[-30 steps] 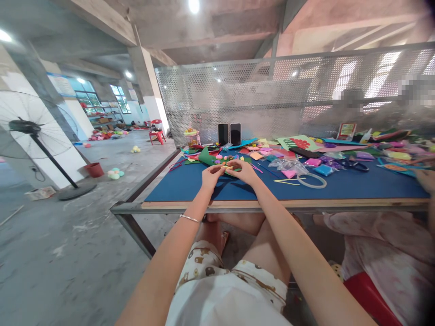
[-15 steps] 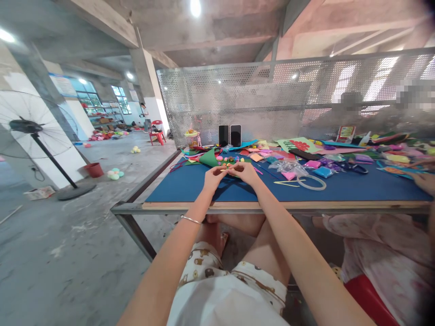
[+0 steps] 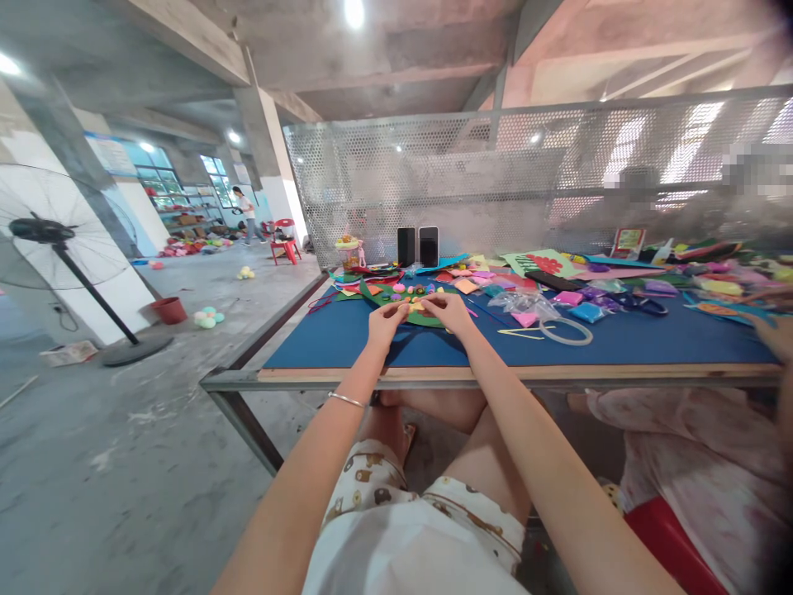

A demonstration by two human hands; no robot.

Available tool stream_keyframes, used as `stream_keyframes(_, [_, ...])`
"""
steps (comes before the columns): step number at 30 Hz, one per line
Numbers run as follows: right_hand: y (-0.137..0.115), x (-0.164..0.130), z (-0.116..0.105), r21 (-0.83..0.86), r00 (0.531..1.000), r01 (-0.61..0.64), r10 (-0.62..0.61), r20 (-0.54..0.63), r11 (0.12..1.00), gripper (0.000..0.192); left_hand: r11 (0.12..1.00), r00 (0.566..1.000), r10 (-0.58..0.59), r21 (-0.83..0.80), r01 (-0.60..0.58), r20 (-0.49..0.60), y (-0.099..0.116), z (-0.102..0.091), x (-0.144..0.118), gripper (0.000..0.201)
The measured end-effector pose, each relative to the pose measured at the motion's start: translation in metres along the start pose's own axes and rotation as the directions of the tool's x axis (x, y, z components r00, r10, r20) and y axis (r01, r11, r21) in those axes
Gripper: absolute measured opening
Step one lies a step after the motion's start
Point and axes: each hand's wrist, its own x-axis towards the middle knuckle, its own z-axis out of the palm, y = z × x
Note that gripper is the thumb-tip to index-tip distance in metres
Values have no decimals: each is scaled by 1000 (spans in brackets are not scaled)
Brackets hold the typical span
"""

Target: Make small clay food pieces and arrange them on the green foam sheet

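My left hand (image 3: 387,322) and my right hand (image 3: 448,314) come together over the near part of the blue tabletop, thumbs and fingers bent in a pinch. Between their fingertips is a small yellow-orange piece (image 3: 417,306), too small to tell its kind; it looks like soft clay. Under and behind the fingers spreads a dark green sheet (image 3: 434,321), its left corner tilted up. Small coloured lumps, among them a pink one (image 3: 399,287), sit on the sheet. The hands hide part of it.
Two phones stand at the back, one of them white-rimmed (image 3: 429,246). Plastic bags (image 3: 538,306), a clear ring (image 3: 566,332) and coloured packets (image 3: 587,312) lie to the right. Another person's hand (image 3: 771,335) is at the right edge. A perforated metal screen (image 3: 471,182) rises behind.
The green sheet's raised left side has dropped flatter, so more coloured lumps show. My hands have parted slightly, uncovering the yellow-orange piece. A distant person has moved left.
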Motion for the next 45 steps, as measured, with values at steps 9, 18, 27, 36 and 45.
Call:
stream_keyframes(9, [-5,-2,1,-59,999,29,-28,26,998,40,999,999,32,-6,-32,18,0,0,0,41])
stream_keyframes(18, [-5,-2,-2,-139,998,14,-6,58,990,34,996,994,15,82,-24,112,-2,0,-1,24])
stream_keyframes(27, [-8,-5,-2,-176,995,40,-23,99,984,31,977,988,-18,212,-15,155,-4,-3,3,23])
stream_keyframes(36, [-2,-2,-2,-258,997,73,-67,30,963,27,963,980,-45,268,-8,193,-6,-6,5,27])
stream_keyframes(45, [-8,-6,4,-344,993,109,-116,-1,933,27,982,967,-58,191,10,249,-3,-4,7,28])
